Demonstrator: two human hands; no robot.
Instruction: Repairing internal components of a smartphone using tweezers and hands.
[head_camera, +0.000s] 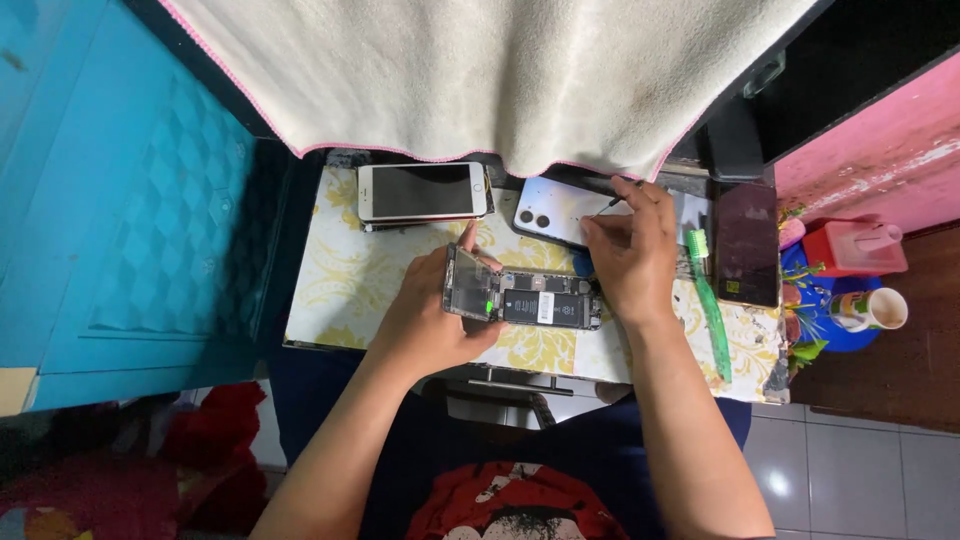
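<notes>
— So, what do you have in front of you, from the biggest thing down?

— You sit at a small table (340, 280) with a yellow flower pattern on white. A cream towel (480, 80) with a pink edge hangs over its far side, at twelve o'clock. An opened phone (525, 298) lies near the middle of the table, its battery and inner parts facing up.

— And your hands?

— Your left hand (430, 320) is clamped on the left end of the opened phone, where the screen panel (468, 285) is lifted up from the body; thumb and fingers grip this end. Your right hand (630, 250) is at two o'clock from the phone, fingers pinched together on a thin dark tool (615, 200). The two hands are apart, one at each end of the phone.

— What else lies around?

— At eleven o'clock, a white phone (422, 192) with a dark screen. At one o'clock, a pale blue phone (555, 210), back side up, just under the tool tip. At three o'clock, a dark phone (747, 245), and between it and your right hand a green toothbrush (712, 310).
</notes>
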